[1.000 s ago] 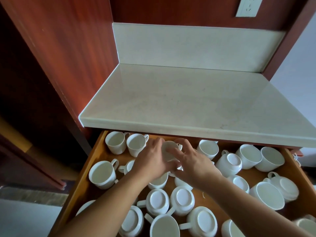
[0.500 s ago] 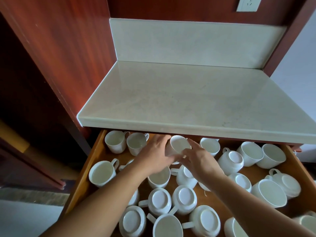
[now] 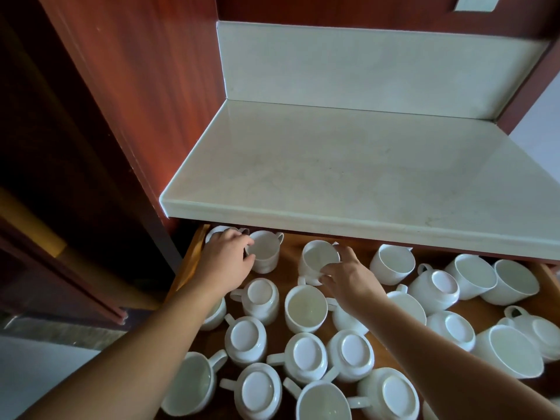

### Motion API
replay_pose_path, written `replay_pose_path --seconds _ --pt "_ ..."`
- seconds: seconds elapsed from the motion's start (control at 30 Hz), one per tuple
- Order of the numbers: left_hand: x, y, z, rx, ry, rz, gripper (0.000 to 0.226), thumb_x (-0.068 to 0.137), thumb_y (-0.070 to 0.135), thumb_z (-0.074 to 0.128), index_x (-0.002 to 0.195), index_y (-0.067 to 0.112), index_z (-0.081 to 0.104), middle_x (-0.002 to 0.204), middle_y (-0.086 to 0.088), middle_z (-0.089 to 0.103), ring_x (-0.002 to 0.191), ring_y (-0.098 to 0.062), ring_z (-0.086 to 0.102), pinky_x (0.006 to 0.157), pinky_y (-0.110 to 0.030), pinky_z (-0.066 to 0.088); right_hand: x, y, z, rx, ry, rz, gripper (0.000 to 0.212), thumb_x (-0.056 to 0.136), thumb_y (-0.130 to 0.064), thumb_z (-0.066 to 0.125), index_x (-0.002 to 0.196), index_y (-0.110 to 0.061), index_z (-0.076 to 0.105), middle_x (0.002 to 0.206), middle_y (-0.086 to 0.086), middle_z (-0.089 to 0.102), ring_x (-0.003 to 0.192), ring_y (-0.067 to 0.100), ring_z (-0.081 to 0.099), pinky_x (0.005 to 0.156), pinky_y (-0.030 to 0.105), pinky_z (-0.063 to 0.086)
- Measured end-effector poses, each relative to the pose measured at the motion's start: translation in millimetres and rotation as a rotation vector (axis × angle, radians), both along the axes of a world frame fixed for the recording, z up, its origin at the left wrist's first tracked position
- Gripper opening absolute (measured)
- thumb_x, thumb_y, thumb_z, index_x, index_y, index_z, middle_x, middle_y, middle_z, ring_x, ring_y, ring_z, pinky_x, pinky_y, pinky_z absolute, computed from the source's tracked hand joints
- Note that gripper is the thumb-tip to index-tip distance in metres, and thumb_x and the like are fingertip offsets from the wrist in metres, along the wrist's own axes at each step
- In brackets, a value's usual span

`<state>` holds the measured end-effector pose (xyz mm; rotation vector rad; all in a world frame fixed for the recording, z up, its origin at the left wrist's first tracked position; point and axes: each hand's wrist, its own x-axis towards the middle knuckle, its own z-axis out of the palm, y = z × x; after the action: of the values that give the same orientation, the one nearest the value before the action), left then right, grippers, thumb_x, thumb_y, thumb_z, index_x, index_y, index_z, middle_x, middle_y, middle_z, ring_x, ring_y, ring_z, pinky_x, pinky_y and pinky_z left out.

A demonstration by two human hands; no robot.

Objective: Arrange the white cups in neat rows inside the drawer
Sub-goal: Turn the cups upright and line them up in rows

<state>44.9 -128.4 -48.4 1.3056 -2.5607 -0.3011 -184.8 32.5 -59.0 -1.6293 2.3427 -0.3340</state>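
The open wooden drawer [image 3: 190, 262] holds several white cups, some upright and some upside down. My left hand [image 3: 225, 262] is at the back left corner and grips the near side of an upright cup [image 3: 266, 250]. It partly covers another cup [image 3: 216, 230] behind it. My right hand [image 3: 348, 278] holds a third upright cup [image 3: 318, 257] in the back row, thumb on its near side and fingers round its right side. Another upright cup [image 3: 394, 262] stands just to the right.
A pale stone counter [image 3: 348, 177] overhangs the drawer's back edge and hides the rearmost strip. Red-brown cabinet walls [image 3: 136, 86] rise on the left. Upturned cups [image 3: 306, 356] crowd the drawer's front, and larger cups [image 3: 512, 281] sit at the right.
Both hands were on one cup at mid drawer. That cup now stands upright in the back row under my right hand, and my left hand has moved left to the corner cups.
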Motion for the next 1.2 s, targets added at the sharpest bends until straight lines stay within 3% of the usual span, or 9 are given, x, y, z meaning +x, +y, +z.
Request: replay_pose_path --seconds 0.23,0.33,0.47,0.57,0.67,0.7,0.8,1.0,1.2 --pt "13 -7 -8 0.058 -0.092 -0.046 0.054 0.088 0.049 0.074 0.138 0.035 0.060 0.148 -0.002 0.051 0.137 -0.027 0.045 0.110 -0.041 0.040 13 -24 -9 0.067 0.021 -0.008 0.023 0.102 -0.034 0.058 0.110 -0.025 0.078 0.164 0.001 0.020 0.101 0.025 0.068 0.079 0.031 0.055" --pt "13 -9 -11 0.044 -0.101 -0.068 0.055 0.088 0.051 0.073 0.139 0.034 0.059 0.146 -0.002 0.053 0.134 -0.025 0.049 0.107 -0.040 0.042 20 -35 -8 0.073 0.035 0.013 0.022 0.103 -0.031 0.058 0.110 -0.024 0.078 0.164 0.000 0.019 0.095 0.023 0.069 0.075 0.028 0.053" --pt "12 -11 -15 0.007 -0.111 -0.101 0.049 0.090 0.050 0.071 0.134 0.029 0.064 0.131 -0.001 0.062 0.117 -0.023 0.059 0.095 -0.038 0.049 27 -45 -9 0.081 0.027 0.057 0.023 0.103 -0.030 0.057 0.116 -0.024 0.075 0.161 0.003 0.026 0.098 0.026 0.069 0.084 0.036 0.057" --pt "13 -12 -17 0.011 -0.105 -0.111 0.045 0.091 0.049 0.069 0.130 0.027 0.065 0.123 -0.001 0.064 0.110 -0.023 0.062 0.091 -0.039 0.051 25 -46 -6 0.109 0.013 0.072 0.029 0.105 -0.033 0.054 0.127 -0.025 0.071 0.168 0.000 0.016 0.111 0.025 0.066 0.094 0.033 0.054" --pt "13 -13 -18 0.016 -0.084 -0.118 0.041 0.092 0.048 0.069 0.127 0.026 0.066 0.117 -0.001 0.066 0.103 -0.022 0.064 0.085 -0.038 0.053 20 -43 0 0.113 -0.101 0.027 0.035 0.102 -0.036 0.058 0.135 -0.028 0.066 0.164 0.001 0.030 0.133 0.021 0.052 0.105 0.031 0.042" --pt "13 -12 -18 0.013 -0.076 -0.118 0.040 0.093 0.048 0.069 0.126 0.027 0.066 0.115 -0.001 0.066 0.100 -0.021 0.065 0.083 -0.037 0.054 20 -43 2 0.103 -0.174 -0.026 0.035 0.099 -0.037 0.060 0.133 -0.031 0.067 0.157 0.002 0.043 0.131 0.021 0.053 0.101 0.031 0.044" --pt "12 -13 -20 0.009 -0.075 -0.111 0.036 0.094 0.049 0.067 0.124 0.029 0.067 0.112 0.001 0.066 0.095 -0.021 0.065 0.078 -0.037 0.055 23 -43 4 0.112 -0.336 -0.135 0.028 0.092 -0.042 0.067 0.119 -0.035 0.073 0.119 -0.002 0.070 0.097 0.014 0.065 0.075 0.028 0.054" --pt "8 -12 -20 -0.045 -0.100 -0.096 0.027 0.096 0.050 0.062 0.106 0.026 0.068 0.099 0.001 0.065 0.082 -0.020 0.063 0.067 -0.034 0.050 24 -48 2 0.138 -0.331 -0.155 0.013 0.091 -0.038 0.070 0.103 -0.036 0.073 0.096 -0.006 0.070 0.076 0.009 0.062 0.055 0.024 0.043" --pt "5 -9 -23 -0.063 -0.105 -0.080 0.026 0.097 0.050 0.061 0.101 0.025 0.067 0.094 0.002 0.063 0.079 -0.017 0.060 0.058 -0.028 0.039 20 -50 3 0.150 -0.338 -0.123 0.018 0.089 -0.038 0.073 0.106 -0.033 0.075 0.094 -0.010 0.067 0.080 0.008 0.061 0.059 0.022 0.042"
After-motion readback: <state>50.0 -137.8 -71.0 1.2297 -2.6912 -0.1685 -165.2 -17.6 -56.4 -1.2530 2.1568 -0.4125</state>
